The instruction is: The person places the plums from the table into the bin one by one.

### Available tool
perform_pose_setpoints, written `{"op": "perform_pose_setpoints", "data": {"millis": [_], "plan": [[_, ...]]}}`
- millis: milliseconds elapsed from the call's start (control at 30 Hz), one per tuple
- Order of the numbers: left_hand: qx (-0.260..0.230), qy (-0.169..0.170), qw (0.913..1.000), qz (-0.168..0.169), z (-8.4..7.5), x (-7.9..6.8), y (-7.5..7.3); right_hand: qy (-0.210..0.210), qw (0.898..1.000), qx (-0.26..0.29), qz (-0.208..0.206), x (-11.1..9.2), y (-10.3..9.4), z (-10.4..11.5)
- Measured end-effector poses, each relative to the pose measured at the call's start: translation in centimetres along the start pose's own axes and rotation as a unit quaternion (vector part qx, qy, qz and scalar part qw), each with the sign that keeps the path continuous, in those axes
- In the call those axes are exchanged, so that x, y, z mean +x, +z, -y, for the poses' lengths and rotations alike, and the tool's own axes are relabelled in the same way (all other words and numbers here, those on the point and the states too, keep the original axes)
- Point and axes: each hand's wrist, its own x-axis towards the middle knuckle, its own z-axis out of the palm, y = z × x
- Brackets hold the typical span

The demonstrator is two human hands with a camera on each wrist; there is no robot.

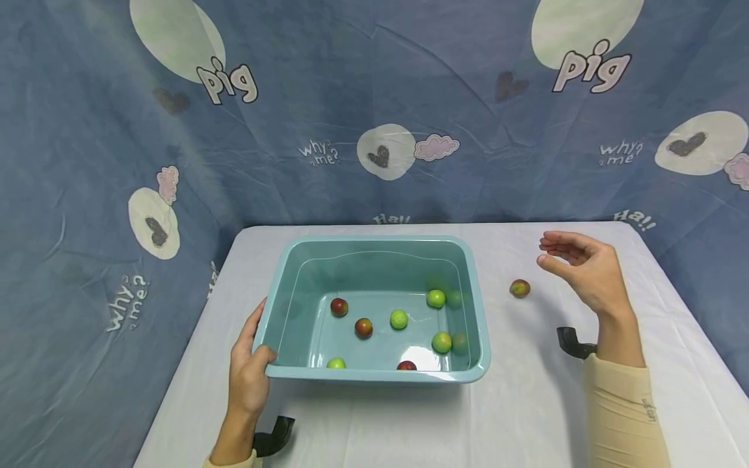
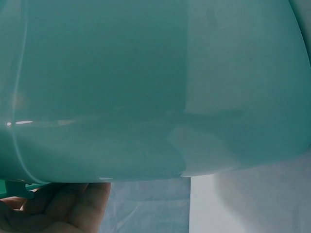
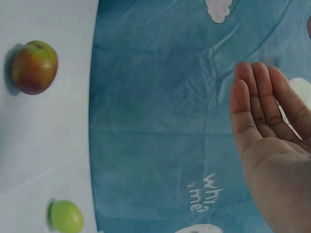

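Note:
My left hand (image 1: 248, 377) grips the left rim of a teal plastic tub (image 1: 374, 376), thumb over the rim near its front corner. In the left wrist view the tub's outer wall (image 2: 121, 87) fills most of the picture, above the curled fingers (image 2: 73, 206). Inside the tub lie several small round fruits, some green (image 1: 399, 319) and some dark red (image 1: 363, 328). My right hand (image 1: 591, 270) is raised over the table's right side, fingers loosely bent and nothing in them. Just left of it a red-green, plum-like fruit (image 1: 519, 288) lies on the cloth.
A white cloth (image 1: 374, 429) covers the table. In the right wrist view a green fruit (image 3: 67, 216) also lies on it. Blue printed fabric (image 1: 328, 84) hangs behind and at the sides. Black curved pieces (image 1: 576, 344) sit at both wrists.

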Motion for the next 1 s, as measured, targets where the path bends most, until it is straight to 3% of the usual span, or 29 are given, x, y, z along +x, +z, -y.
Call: {"op": "perform_pose_setpoints", "data": {"millis": [300,767,1000], "plan": [[0.003,0.001,1.0,0.001,-0.1,0.1,0.0,0.023,0.999,-0.041,0.007,-0.6,0.5,-1.6],[0.01,-0.003,0.9999,-0.003,0.0,0.0,0.0,0.04,0.998,-0.048,0.007,-1.2,1.3,-3.6],[0.005,-0.001,1.0,-0.001,0.0,0.1,0.0,0.06,0.994,-0.086,0.012,-1.4,1.6,-4.5]]}}
